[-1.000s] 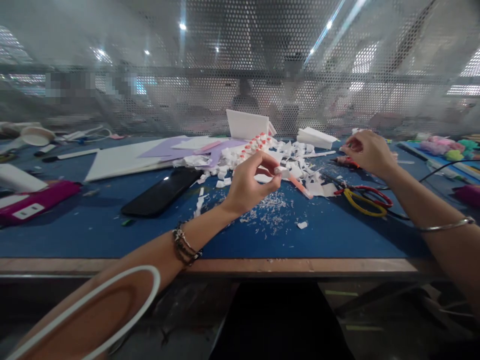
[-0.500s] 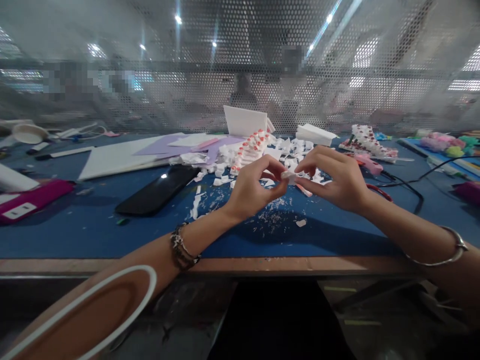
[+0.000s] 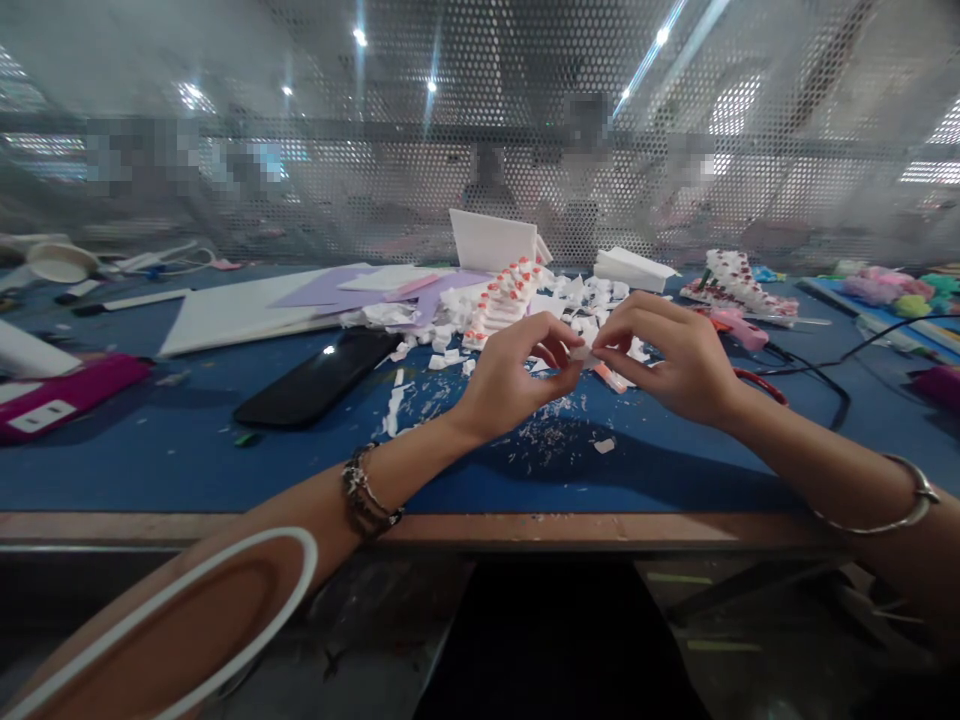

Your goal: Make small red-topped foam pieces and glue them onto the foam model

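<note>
My left hand [image 3: 514, 375] and my right hand [image 3: 671, 360] meet above the blue table [image 3: 187, 460], fingertips pinched together on a small white foam piece [image 3: 581, 352]. A pink-orange stick [image 3: 611, 378] pokes out just below the right fingers. Behind the hands lies a heap of white foam scraps [image 3: 577, 305] and a row of white pieces with red tops [image 3: 506, 292]. Fine white crumbs [image 3: 544, 430] litter the table under the hands.
A black phone [image 3: 315, 378] lies left of the hands. White and purple sheets [image 3: 247, 310] sit behind it, a pink box [image 3: 60, 395] at far left. Scissors with red handles [image 3: 757, 380], a pink tool [image 3: 739, 328] with a black cable and another red-dotted white model [image 3: 731, 275] lie to the right. Perforated screen behind.
My right hand came back from the far right of the table to the left hand and pinched the white piece; since half a second ago the fingers have barely shifted.
</note>
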The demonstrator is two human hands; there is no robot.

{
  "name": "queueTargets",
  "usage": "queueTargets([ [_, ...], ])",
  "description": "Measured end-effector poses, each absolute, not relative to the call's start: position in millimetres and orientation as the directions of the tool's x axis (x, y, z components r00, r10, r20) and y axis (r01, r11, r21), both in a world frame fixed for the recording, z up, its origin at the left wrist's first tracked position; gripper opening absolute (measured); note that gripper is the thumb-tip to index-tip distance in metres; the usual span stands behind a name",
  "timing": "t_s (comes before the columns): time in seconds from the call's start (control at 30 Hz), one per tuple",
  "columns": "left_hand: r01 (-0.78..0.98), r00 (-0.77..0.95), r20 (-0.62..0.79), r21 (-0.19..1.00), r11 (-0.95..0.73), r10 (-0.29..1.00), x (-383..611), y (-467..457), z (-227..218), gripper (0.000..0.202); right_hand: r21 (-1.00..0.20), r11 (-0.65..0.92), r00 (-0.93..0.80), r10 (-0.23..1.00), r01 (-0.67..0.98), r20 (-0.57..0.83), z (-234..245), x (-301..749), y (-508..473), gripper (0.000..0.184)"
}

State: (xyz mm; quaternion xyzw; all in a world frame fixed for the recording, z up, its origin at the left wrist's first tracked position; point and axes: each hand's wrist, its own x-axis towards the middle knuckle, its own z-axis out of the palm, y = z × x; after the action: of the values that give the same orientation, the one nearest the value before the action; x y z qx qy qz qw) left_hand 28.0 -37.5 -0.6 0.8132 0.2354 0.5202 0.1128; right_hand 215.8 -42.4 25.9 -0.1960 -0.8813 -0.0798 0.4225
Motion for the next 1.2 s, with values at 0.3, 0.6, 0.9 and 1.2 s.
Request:
queueTargets([
  [0.3,0.181,0.372,0.756,0.511,-0.840,0.539,29.4,-37.7,-0.6,0.011,-0.059,0.904,-0.565,0.315,0.424,0.762,24.6,215.3,-41.4,0.009],
  [0.6,0.207,0.409,0.781,0.424,-0.881,0.472,27.4,-37.7,-0.5,0.011,-0.075,0.902,-0.575,0.334,0.426,0.747,24.7,215.4,-39.9,0.009],
  [0.9,0.200,0.390,0.789,0.430,-0.881,0.474,28.7,-38.7,-2.1,0.029,-0.122,0.899,-0.534,0.355,0.421,0.768,23.1,212.9,-41.0,0.010],
  [1.2,0.158,0.397,0.780,0.460,-0.874,0.483,28.1,-39.1,-0.8,0.039,-0.203,0.885,-0.528,0.419,0.419,0.738,21.1,212.4,-40.6,0.010],
])
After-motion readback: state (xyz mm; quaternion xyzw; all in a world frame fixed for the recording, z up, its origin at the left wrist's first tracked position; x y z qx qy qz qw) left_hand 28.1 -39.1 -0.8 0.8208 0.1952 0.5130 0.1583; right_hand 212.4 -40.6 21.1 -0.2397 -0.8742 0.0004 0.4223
